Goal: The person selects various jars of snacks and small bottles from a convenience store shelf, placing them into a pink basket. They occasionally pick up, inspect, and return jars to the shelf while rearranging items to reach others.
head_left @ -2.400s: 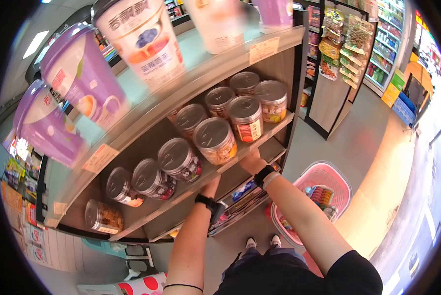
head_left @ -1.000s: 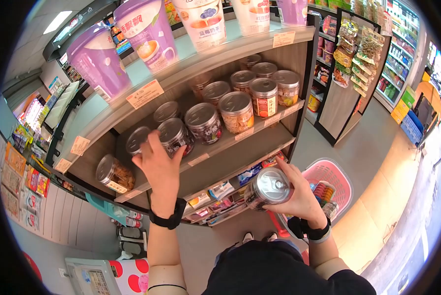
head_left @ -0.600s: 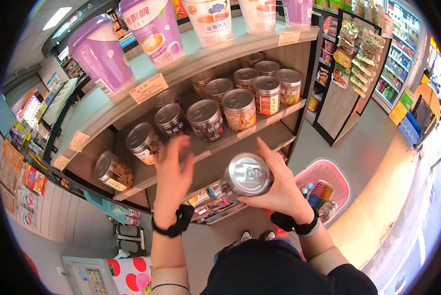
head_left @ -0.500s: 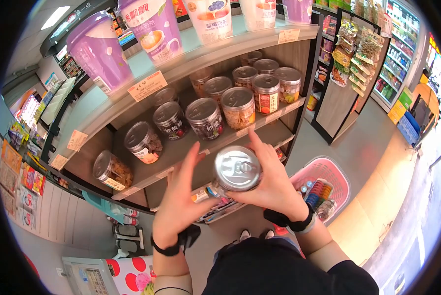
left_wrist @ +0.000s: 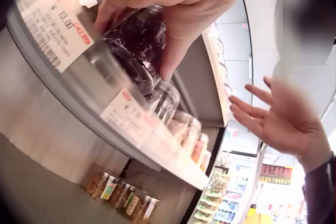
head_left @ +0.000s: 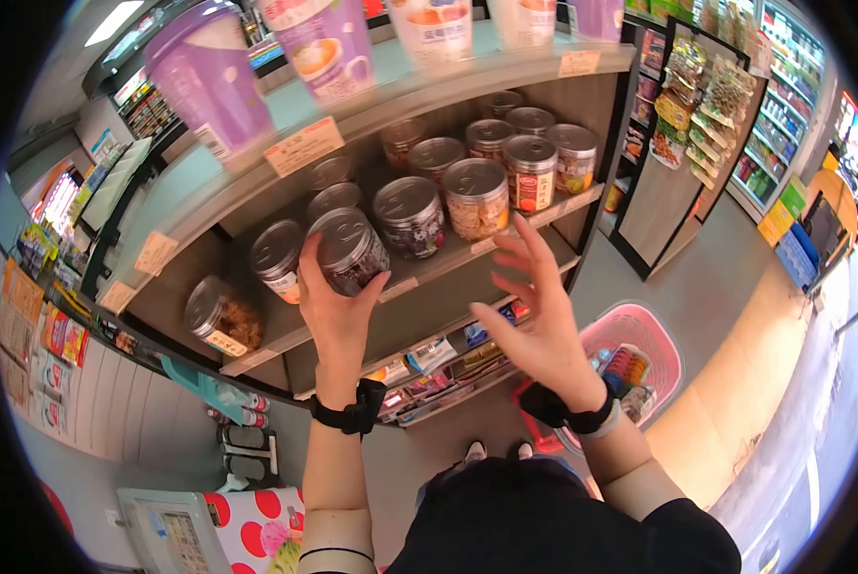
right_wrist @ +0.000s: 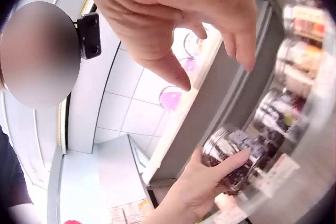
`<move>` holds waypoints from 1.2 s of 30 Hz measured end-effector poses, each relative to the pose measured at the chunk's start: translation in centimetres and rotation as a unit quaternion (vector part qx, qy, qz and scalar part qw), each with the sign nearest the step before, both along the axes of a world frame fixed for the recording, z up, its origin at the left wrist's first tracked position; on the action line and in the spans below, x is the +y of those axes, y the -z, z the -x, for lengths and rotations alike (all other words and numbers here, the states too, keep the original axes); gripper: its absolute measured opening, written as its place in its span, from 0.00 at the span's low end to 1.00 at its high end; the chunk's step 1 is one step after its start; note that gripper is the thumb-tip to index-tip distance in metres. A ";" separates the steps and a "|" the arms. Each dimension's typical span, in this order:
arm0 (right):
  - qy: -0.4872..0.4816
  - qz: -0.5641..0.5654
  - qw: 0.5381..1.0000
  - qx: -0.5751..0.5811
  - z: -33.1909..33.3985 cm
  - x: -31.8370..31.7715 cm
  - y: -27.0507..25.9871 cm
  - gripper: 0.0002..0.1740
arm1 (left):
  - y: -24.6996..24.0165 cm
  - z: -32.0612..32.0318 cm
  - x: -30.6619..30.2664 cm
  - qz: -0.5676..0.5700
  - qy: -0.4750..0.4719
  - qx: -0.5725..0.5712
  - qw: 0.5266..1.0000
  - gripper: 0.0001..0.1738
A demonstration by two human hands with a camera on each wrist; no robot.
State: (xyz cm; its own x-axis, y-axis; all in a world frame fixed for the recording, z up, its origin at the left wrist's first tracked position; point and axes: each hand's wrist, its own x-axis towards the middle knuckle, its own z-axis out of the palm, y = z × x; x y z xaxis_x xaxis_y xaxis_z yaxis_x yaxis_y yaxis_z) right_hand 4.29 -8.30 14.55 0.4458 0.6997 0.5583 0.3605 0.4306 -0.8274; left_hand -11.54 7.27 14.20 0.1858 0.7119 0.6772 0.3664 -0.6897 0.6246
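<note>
My left hand (head_left: pixel 338 320) grips a clear jar (head_left: pixel 352 253) with a dark metal lid and dark contents, thumb on one side and fingers on the other. The jar is at the front of the middle shelf, between a jar with an orange-and-white label (head_left: pixel 281 258) and another dark-filled jar (head_left: pixel 410 218). In the left wrist view, dark wrapped pieces show through the held jar (left_wrist: pixel 139 45). To the right, in front of the shelf edge, my right hand (head_left: pixel 549 335) is raised with fingers spread and holds nothing.
Several more lidded jars stand along this shelf; one jar (head_left: pixel 223 316) lies tilted at the left end. Large drink cups (head_left: pixel 209 81) line the shelf above, with price tags on its edge. A pink basket (head_left: pixel 663 359) with goods stands on the floor at right.
The jar has passed from my right hand to my left, which has carried it up and left to the shelf. My right hand has let go and opened.
</note>
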 end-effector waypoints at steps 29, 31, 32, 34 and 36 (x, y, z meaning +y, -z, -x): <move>0.080 0.247 0.950 0.172 -6.1 -10.8 12.4 0.20 | -2.5 -2.0 -0.2 -0.088 -0.131 0.243 0.957 0.31; 0.082 0.253 0.947 0.180 -6.0 -10.7 12.3 0.20 | -2.4 -1.0 0.2 -0.044 -0.102 0.214 0.971 0.31; 0.086 0.242 0.953 0.159 -6.0 -10.7 12.5 0.19 | -2.3 -0.2 0.5 -0.023 -0.072 0.195 0.978 0.31; 0.087 0.241 0.956 0.145 -6.2 -10.9 13.1 0.18 | -2.1 0.6 1.6 -0.028 -0.023 0.185 0.982 0.30; 0.089 0.247 0.954 0.143 -6.4 -11.1 13.4 0.18 | -2.2 0.0 1.6 -0.011 0.002 0.161 0.987 0.29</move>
